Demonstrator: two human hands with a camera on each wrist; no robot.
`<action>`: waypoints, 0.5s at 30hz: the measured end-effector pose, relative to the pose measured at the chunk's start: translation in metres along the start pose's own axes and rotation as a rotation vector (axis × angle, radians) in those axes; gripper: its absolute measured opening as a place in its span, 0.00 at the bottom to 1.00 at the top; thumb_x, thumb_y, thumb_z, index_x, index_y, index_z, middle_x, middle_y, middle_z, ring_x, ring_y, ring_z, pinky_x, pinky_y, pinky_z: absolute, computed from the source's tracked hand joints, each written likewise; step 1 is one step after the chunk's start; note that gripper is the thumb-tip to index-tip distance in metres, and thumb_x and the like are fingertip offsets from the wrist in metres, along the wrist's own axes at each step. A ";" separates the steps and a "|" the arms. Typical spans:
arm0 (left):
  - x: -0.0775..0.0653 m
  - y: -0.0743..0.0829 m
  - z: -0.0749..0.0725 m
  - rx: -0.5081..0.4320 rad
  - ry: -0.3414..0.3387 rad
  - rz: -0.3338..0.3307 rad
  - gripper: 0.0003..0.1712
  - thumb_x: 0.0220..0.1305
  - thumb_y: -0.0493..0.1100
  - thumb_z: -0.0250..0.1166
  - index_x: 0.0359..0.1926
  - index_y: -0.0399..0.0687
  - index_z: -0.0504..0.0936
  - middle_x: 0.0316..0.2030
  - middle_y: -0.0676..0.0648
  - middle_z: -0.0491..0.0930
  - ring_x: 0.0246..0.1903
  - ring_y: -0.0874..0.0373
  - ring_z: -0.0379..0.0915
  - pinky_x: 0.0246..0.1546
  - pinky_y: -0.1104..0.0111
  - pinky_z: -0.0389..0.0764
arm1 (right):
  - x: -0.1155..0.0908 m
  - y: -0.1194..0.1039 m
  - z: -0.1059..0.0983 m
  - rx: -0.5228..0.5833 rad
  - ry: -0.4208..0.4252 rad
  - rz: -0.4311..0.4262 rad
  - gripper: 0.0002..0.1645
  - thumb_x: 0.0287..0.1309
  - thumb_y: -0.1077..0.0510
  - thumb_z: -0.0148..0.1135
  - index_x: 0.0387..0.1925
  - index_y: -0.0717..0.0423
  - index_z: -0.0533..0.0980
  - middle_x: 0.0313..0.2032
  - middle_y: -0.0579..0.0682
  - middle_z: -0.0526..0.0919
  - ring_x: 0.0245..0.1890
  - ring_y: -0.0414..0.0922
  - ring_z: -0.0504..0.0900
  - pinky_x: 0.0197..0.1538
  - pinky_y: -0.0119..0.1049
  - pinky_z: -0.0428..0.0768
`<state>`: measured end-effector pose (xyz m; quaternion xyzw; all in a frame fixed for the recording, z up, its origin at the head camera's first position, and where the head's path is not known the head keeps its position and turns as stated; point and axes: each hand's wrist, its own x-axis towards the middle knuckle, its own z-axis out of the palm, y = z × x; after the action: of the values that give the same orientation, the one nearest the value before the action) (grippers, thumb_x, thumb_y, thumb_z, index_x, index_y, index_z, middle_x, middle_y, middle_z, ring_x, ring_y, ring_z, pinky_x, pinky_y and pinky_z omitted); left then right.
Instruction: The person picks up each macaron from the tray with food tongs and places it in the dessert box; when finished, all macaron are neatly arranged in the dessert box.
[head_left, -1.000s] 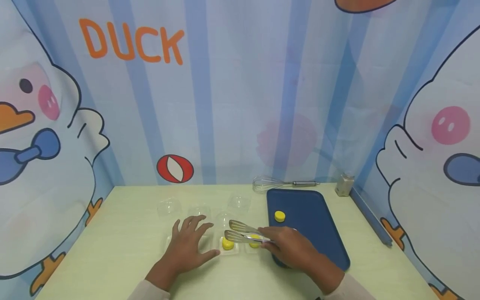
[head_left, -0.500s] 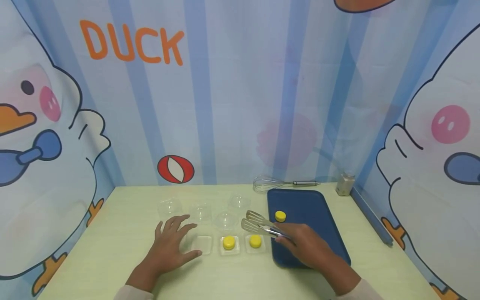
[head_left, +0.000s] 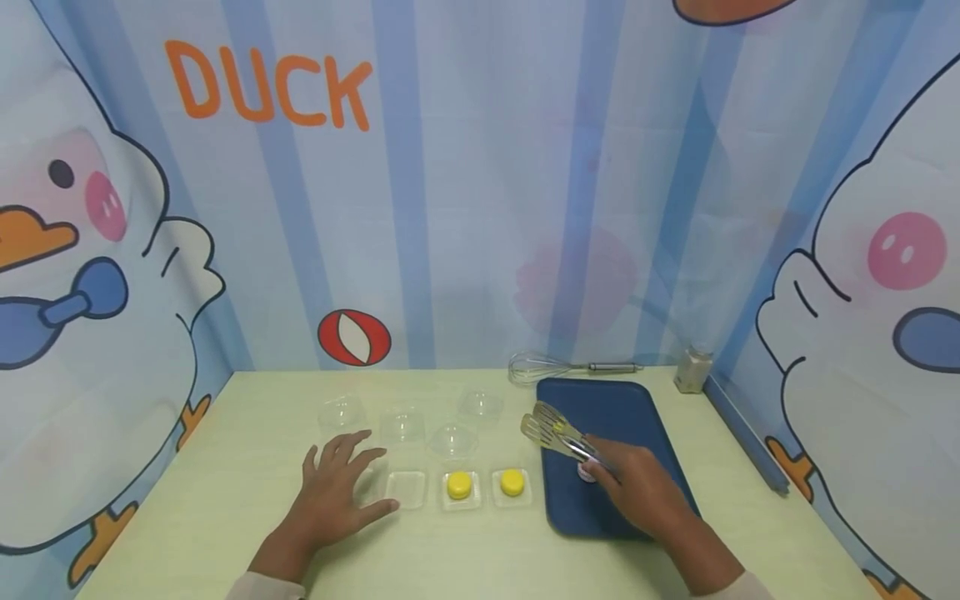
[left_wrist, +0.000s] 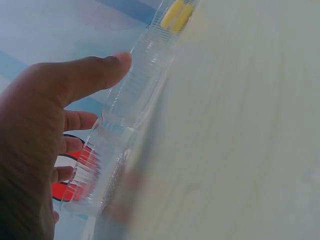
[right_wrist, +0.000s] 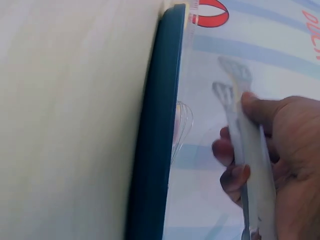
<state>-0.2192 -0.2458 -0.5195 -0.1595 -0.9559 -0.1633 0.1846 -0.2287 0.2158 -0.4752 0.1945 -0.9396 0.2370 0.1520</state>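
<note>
My right hand (head_left: 641, 483) grips a pair of slotted metal tongs (head_left: 566, 437) above the blue tray (head_left: 622, 400). The tong heads are spread apart over a yellow macaron on the tray, which they mostly hide. Beneath the hand a pale pink round thing (head_left: 587, 473) shows only in part. Two other yellow macarons (head_left: 459, 484) (head_left: 512, 482) sit in small clear plastic bases. My left hand (head_left: 337, 500) hovers with spread fingers beside a clear base (head_left: 406, 490), holding nothing. In the left wrist view its thumb lies in front of the row of clear bases (left_wrist: 140, 75).
Several clear domed lids (head_left: 453, 440) stand behind the bases. A whisk (head_left: 573, 367) lies along the back edge, behind the tray. At the back right are a small glass shaker (head_left: 693, 370) and a long blue-grey bar (head_left: 745, 433). A printed curtain (head_left: 480, 167) encloses the table.
My right hand has carried the tongs rightward from the bases to over the tray, away from the yellow macarons. The left hand has drawn back to the left, uncovering a clear base.
</note>
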 end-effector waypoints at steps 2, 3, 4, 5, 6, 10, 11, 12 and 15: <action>0.000 -0.001 0.001 0.002 -0.006 -0.009 0.42 0.58 0.73 0.75 0.66 0.55 0.84 0.74 0.41 0.74 0.75 0.37 0.65 0.69 0.18 0.60 | 0.001 0.001 -0.001 -0.021 0.003 0.039 0.27 0.73 0.54 0.71 0.68 0.59 0.82 0.60 0.61 0.90 0.60 0.61 0.90 0.58 0.60 0.88; 0.000 -0.002 0.002 0.001 -0.009 -0.014 0.42 0.58 0.73 0.75 0.66 0.55 0.84 0.75 0.41 0.74 0.75 0.37 0.64 0.69 0.18 0.60 | 0.001 0.002 -0.002 -0.031 0.005 0.057 0.27 0.73 0.53 0.71 0.68 0.59 0.82 0.61 0.62 0.89 0.61 0.62 0.89 0.59 0.61 0.87; 0.000 -0.002 0.002 0.002 -0.009 -0.016 0.42 0.58 0.73 0.75 0.66 0.55 0.84 0.75 0.41 0.74 0.75 0.37 0.65 0.69 0.18 0.60 | 0.001 0.003 -0.002 -0.038 0.004 0.070 0.27 0.73 0.53 0.71 0.68 0.60 0.82 0.61 0.63 0.89 0.62 0.62 0.89 0.60 0.62 0.87; 0.000 -0.003 0.003 0.002 -0.009 -0.019 0.42 0.58 0.73 0.75 0.66 0.55 0.84 0.75 0.41 0.74 0.75 0.37 0.65 0.69 0.17 0.60 | 0.001 0.004 -0.002 -0.045 0.002 0.083 0.27 0.73 0.53 0.71 0.68 0.61 0.82 0.62 0.63 0.88 0.62 0.63 0.89 0.60 0.62 0.87; -0.001 -0.003 0.003 0.004 -0.008 -0.021 0.42 0.58 0.73 0.75 0.66 0.56 0.84 0.75 0.41 0.74 0.75 0.37 0.65 0.69 0.17 0.60 | 0.001 0.005 -0.002 -0.050 0.001 0.094 0.28 0.73 0.53 0.71 0.68 0.61 0.82 0.62 0.64 0.88 0.62 0.63 0.88 0.60 0.63 0.86; -0.001 -0.004 0.005 -0.008 -0.011 -0.022 0.42 0.58 0.72 0.75 0.66 0.56 0.84 0.75 0.41 0.73 0.75 0.37 0.65 0.70 0.17 0.57 | -0.001 0.011 0.000 -0.057 0.005 0.125 0.28 0.73 0.55 0.71 0.68 0.63 0.81 0.63 0.65 0.87 0.63 0.65 0.87 0.63 0.64 0.85; -0.001 -0.004 0.006 -0.011 -0.013 -0.021 0.42 0.58 0.73 0.75 0.66 0.55 0.84 0.76 0.41 0.73 0.75 0.36 0.65 0.70 0.17 0.56 | -0.001 0.012 0.000 -0.062 0.004 0.135 0.28 0.73 0.55 0.71 0.69 0.63 0.81 0.63 0.65 0.87 0.63 0.66 0.87 0.63 0.64 0.85; -0.001 -0.004 0.006 -0.013 -0.016 -0.020 0.42 0.58 0.73 0.75 0.66 0.55 0.84 0.76 0.41 0.73 0.75 0.36 0.64 0.70 0.17 0.55 | -0.002 0.013 0.000 -0.067 0.003 0.143 0.28 0.73 0.55 0.71 0.69 0.62 0.81 0.64 0.65 0.87 0.64 0.66 0.87 0.63 0.64 0.84; -0.001 -0.004 0.007 -0.008 -0.021 -0.020 0.42 0.58 0.73 0.75 0.66 0.56 0.83 0.76 0.41 0.72 0.75 0.37 0.64 0.70 0.17 0.55 | -0.003 0.016 0.000 -0.078 -0.004 0.158 0.28 0.73 0.54 0.70 0.69 0.61 0.81 0.64 0.65 0.86 0.65 0.66 0.86 0.65 0.65 0.84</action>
<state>-0.2222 -0.2468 -0.5274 -0.1522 -0.9587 -0.1673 0.1725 -0.2333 0.2299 -0.4828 0.1141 -0.9609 0.2112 0.1382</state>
